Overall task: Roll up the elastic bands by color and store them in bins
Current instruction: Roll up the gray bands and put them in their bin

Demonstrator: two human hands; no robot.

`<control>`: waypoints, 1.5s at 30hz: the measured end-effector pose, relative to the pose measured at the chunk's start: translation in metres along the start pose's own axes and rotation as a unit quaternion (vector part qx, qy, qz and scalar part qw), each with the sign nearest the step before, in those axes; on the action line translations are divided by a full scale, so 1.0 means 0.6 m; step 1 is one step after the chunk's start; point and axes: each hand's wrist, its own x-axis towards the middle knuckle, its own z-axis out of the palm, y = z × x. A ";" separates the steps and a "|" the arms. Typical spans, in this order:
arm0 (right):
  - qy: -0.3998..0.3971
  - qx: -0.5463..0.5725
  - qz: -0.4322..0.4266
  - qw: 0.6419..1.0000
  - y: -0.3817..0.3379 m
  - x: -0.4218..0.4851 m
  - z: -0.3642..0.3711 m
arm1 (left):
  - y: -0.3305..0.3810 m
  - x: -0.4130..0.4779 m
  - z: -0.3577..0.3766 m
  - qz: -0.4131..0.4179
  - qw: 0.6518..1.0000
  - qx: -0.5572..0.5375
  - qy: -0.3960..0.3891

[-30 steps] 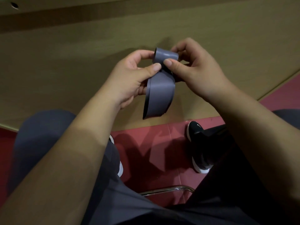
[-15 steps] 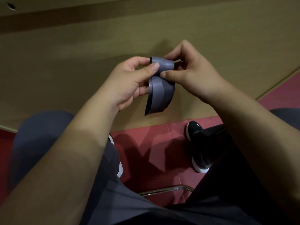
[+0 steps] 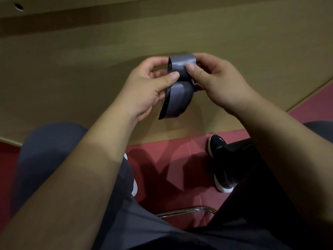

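**Grey band part rolled, tail hanging free**

The grey band (image 3: pixel 177 98) is held in the air between the 2 hands, in front of a wooden panel (image 3: pixel 72 78) and above a red floor (image 3: pixel 171 156). Its roll (image 3: pixel 181 61) sits at the top, long axis running left to right between the hands. The loose tail (image 3: pixel 171 107) hangs down, slanting toward the left. The left hand (image 3: pixel 144 87) pinches the band just under the roll, thumb in front and fingers curled behind. The right hand (image 3: pixel 221 82) grips the roll's right end, thumb pressed on its front face. Both hands touch the band, so neither is nearer. The tail's end hangs free with open room below it, so winding it up should meet nothing. No bin is in view.
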 end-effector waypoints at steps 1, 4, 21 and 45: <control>0.011 0.003 -0.007 1.000 0.002 0.001 0.000 | -0.004 0.002 0.003 -0.010 1.000 -0.005 0.016; 0.035 0.034 -0.017 0.999 0.007 0.003 0.001 | -0.015 0.008 0.007 -0.006 0.998 0.014 0.067; 0.070 0.132 0.033 0.988 0.003 0.008 0.002 | -0.040 0.016 0.014 0.095 0.971 0.181 0.123; 0.113 0.105 0.021 0.988 0.008 0.007 0.002 | -0.042 0.026 0.000 -0.016 0.994 0.108 -0.025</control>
